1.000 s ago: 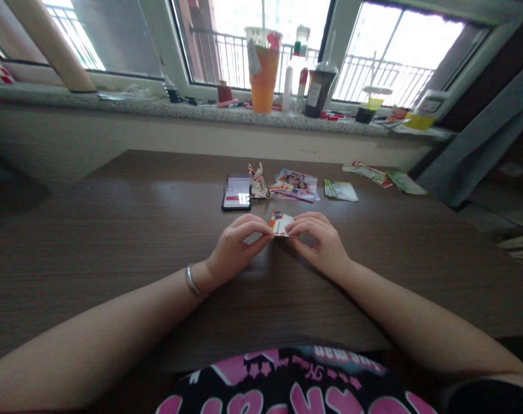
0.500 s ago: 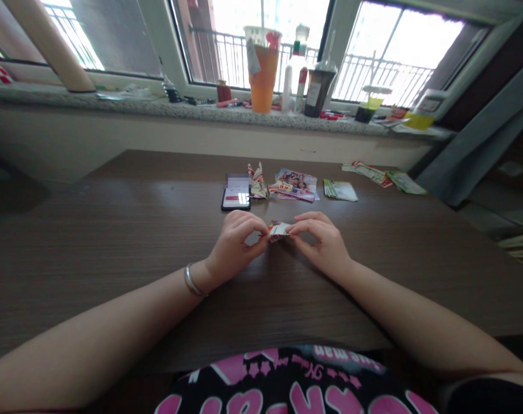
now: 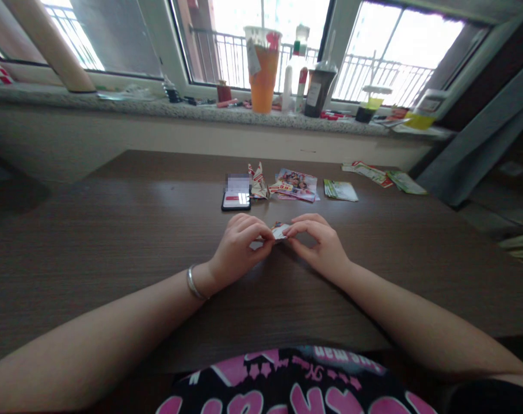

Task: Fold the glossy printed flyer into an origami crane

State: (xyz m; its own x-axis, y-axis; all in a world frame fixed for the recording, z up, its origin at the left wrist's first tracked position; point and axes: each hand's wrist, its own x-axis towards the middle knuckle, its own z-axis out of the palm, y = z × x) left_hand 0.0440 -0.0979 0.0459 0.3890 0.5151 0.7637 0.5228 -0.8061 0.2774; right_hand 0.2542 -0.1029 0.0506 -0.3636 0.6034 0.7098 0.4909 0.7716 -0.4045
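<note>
A small folded piece of printed paper (image 3: 279,231), white with some orange and dark print, is pinched between my two hands just above the table. My left hand (image 3: 240,244), with a silver bangle at its wrist, grips the left side between thumb and fingers. On the opposite side, my right hand (image 3: 320,242) holds the paper in a thumb-and-finger pinch. Part of the paper is covered by the fingertips. Beyond the hands lie a phone (image 3: 236,192) with a lit screen and a folded paper figure (image 3: 258,183) beside it.
Printed leaflets (image 3: 299,185) and a stack of green-white cards (image 3: 340,190) lie farther back on the dark wooden table (image 3: 157,230). More paper strips (image 3: 371,173) are at the far right. Drinks, including an orange one (image 3: 262,75), and bottles stand on the windowsill.
My left hand has shifted slightly right and nearer to me, its fingertips now closer to my right hand's. A pale part of the paper now shows below the left fingers.
</note>
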